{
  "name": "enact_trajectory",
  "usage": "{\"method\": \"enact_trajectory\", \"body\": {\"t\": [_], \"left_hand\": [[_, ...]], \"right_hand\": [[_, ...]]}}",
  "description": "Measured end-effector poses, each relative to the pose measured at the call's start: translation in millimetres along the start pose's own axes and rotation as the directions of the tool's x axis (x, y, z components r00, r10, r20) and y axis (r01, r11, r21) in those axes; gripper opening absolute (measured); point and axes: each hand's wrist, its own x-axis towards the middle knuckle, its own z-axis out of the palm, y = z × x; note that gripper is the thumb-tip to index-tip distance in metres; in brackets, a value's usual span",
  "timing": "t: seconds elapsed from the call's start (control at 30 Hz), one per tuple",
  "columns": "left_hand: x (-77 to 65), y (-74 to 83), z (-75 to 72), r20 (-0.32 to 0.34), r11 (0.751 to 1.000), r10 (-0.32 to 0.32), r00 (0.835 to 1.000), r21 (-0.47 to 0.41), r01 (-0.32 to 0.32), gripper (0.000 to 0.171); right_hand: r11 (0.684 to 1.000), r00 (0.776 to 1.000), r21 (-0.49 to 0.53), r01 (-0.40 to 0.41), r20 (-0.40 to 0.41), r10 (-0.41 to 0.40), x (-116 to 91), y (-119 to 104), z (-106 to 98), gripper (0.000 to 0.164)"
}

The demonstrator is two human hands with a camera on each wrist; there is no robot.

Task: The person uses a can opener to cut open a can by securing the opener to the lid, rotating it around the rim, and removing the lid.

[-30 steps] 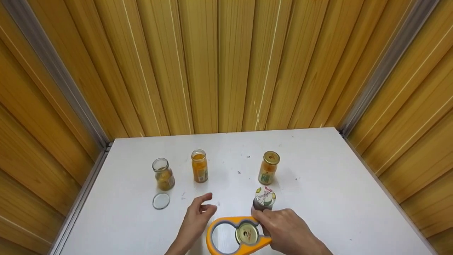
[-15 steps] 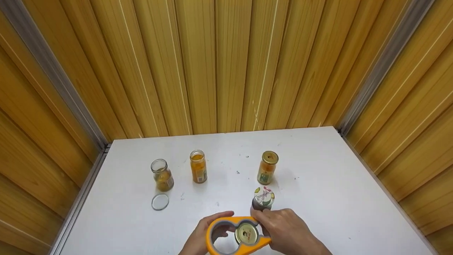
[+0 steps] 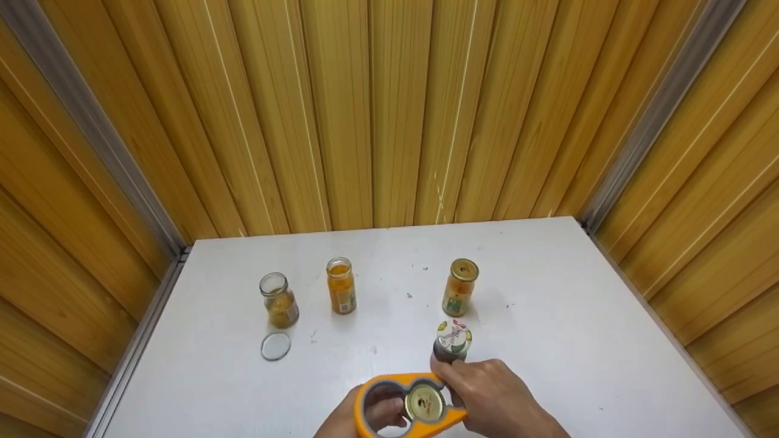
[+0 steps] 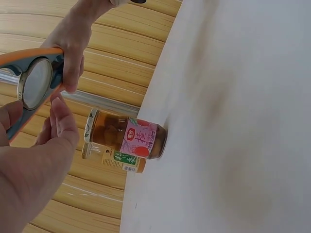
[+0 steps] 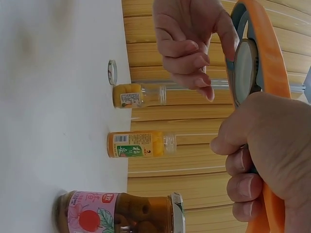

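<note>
My right hand (image 3: 496, 395) grips the handles of an orange and grey jar opener (image 3: 395, 378) over the front of the table. A gold metal lid (image 3: 424, 402) sits in the opener's smaller ring; its pale underside shows in both wrist views, with no jar below it. My left hand (image 3: 342, 420) is under the opener, partly hidden by it in the head view. In the right wrist view the left thumb (image 5: 227, 41) is right at the lid's edge, with the other fingers loosely bent below, apart from the lid.
A pink-labelled jar (image 4: 138, 138) with a patterned lid stands just beyond my right hand. Behind it is a gold-lidded jar (image 3: 459, 292). To the left stand two lidless jars, one with orange contents (image 3: 342, 292) and one with yellowish fruit (image 3: 282, 307). A loose lid (image 3: 275, 347) lies before them.
My left hand has moved right and in under the jar opener, up to the lid. My right hand and the opener have stayed in place.
</note>
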Motion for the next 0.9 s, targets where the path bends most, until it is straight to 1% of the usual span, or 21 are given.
{"method": "enact_trajectory", "body": {"t": [0.13, 0.2, 0.27, 0.3, 0.43, 0.53, 0.57, 0.7, 0.8, 0.9], "left_hand": [[-2.3, -2.1, 5.4, 0.033, 0.998, -0.023, 0.999, -0.059, 0.025, 0.04], [-2.9, -4.1, 7.1, 0.03, 0.995, -0.047, 0.998, -0.089, 0.05, 0.042], [-2.6, -7.0, 7.2, 0.033, 0.993, -0.048, 0.998, -0.106, 0.051, 0.043], [-1.9, -8.4, 7.3, 0.032, 0.993, -0.043, 0.999, -0.106, 0.046, 0.043], [1.3, -13.6, 6.8, 0.077, 0.994, 0.018, 0.997, -0.112, -0.009, 0.04], [3.9, -16.7, 6.6, 0.103, 0.992, 0.046, 0.994, -0.122, -0.033, 0.038], [4.0, -17.8, 6.7, 0.098, 0.991, 0.048, 0.994, -0.127, -0.036, 0.037], [6.4, -21.4, 4.9, 0.133, 0.988, 0.075, 0.988, -0.141, -0.056, 0.035], [7.1, -21.4, 4.6, 0.127, 0.991, 0.064, 0.99, -0.127, -0.048, 0.034], [6.4, -19.5, 4.7, 0.089, 0.996, 0.024, 0.996, -0.093, -0.016, 0.033]], "right_hand": [[1.0, 1.0, 0.008, 0.013, -0.013, -0.013, -2, 0, 2, 0.068], [1.0, 1.0, 0.011, 0.021, -0.022, -0.02, -2, 0, 3, 0.07], [0.999, 0.998, -0.001, 0.043, -0.049, -0.043, -3, 1, 4, 0.071], [0.999, 0.997, -0.011, 0.053, -0.062, -0.053, -4, 1, 5, 0.071], [0.996, 0.99, -0.03, 0.086, -0.112, -0.089, -5, 2, 8, 0.071], [0.996, 0.987, -0.01, 0.094, -0.129, -0.095, -6, 2, 10, 0.07], [0.995, 0.986, -0.005, 0.1, -0.136, -0.1, -6, 2, 10, 0.07], [0.995, 0.983, 0.004, 0.104, -0.155, -0.102, -7, 0, 12, 0.068], [0.995, 0.98, 0.007, 0.102, -0.17, -0.1, -7, -1, 13, 0.06], [0.996, 0.98, 0.012, 0.094, -0.179, -0.09, -6, -2, 14, 0.047]]}}
